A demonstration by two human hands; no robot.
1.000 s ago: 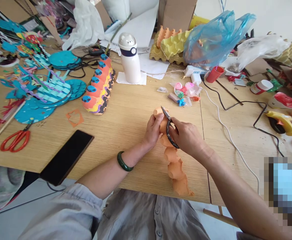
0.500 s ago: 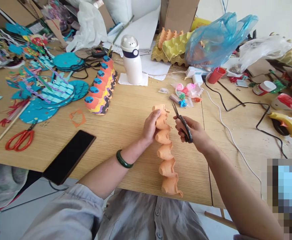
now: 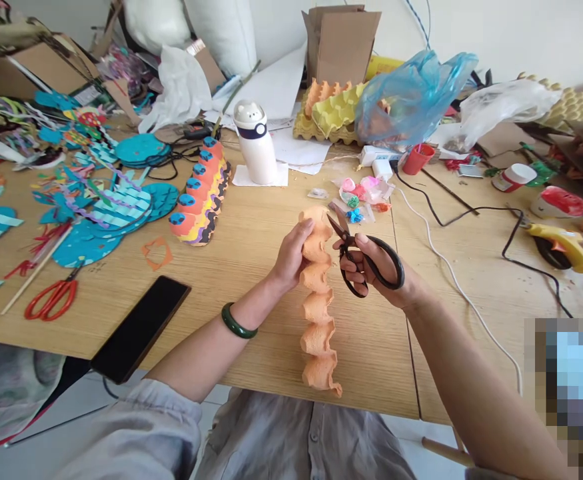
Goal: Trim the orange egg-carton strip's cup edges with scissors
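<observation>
My left hand (image 3: pixel 290 256) grips the upper end of an orange egg-carton strip (image 3: pixel 317 313), a row of several cups hanging down over the wooden table (image 3: pixel 251 253). My right hand (image 3: pixel 371 270) holds black scissors (image 3: pixel 366 257) by the handles, fingers through the loops. The blades are slightly parted and their tips touch the top right edge of the strip. A green bangle (image 3: pixel 237 321) sits on my left wrist.
A black phone (image 3: pixel 141 327) lies near the front edge, red scissors (image 3: pixel 51 300) to its left. A painted carton caterpillar (image 3: pixel 198 193), blue paper cut-outs (image 3: pixel 106 207), a white bottle (image 3: pixel 256 143), a blue plastic bag (image 3: pixel 411 100), cables and a yellow glue gun (image 3: pixel 561 243) crowd the table.
The strip has swung from slanting to hanging nearly straight down. My right hand turned the scissors so the loops face right, and the blades came back to the strip's top.
</observation>
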